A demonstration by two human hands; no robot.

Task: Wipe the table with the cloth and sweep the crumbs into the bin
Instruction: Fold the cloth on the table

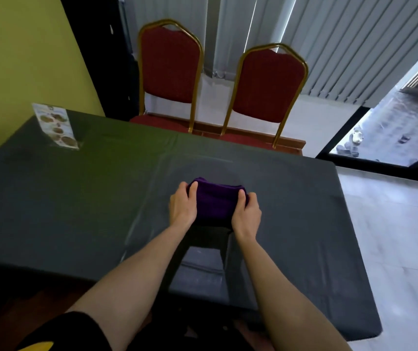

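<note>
Dark grey cloth-covered rectangular table fills the near and middle field; its covering is loose, with creases running toward the near edge.

Near: both bare forearms are extended over the table. No bin is seen anywhere in view, and no crumbs can be made out on the dark surface.

Middle: a folded dark purple cloth lies flat on the table, roughly central. The left hand is closed on its left end, thumb over the top edge; the right hand is closed on its right end. The cloth is pressed down between them.

Far left: a laminated menu card with food pictures stands near the yellow-green wall. Far: two red upholstered chairs with gold metal frames are set against the far table edge, grey vertical blinds behind.

Risks, judged:
- Loose table covering may be dragged and bunched under a firm two-handed stroke, trapping crumbs in the folds.
- Crumbs, invisible against the dark fabric, may be missed or pushed off the right edge onto the pale tiled floor, as no bin is positioned to catch them.
- A wide stroke toward the far left may topple the menu card.
</note>
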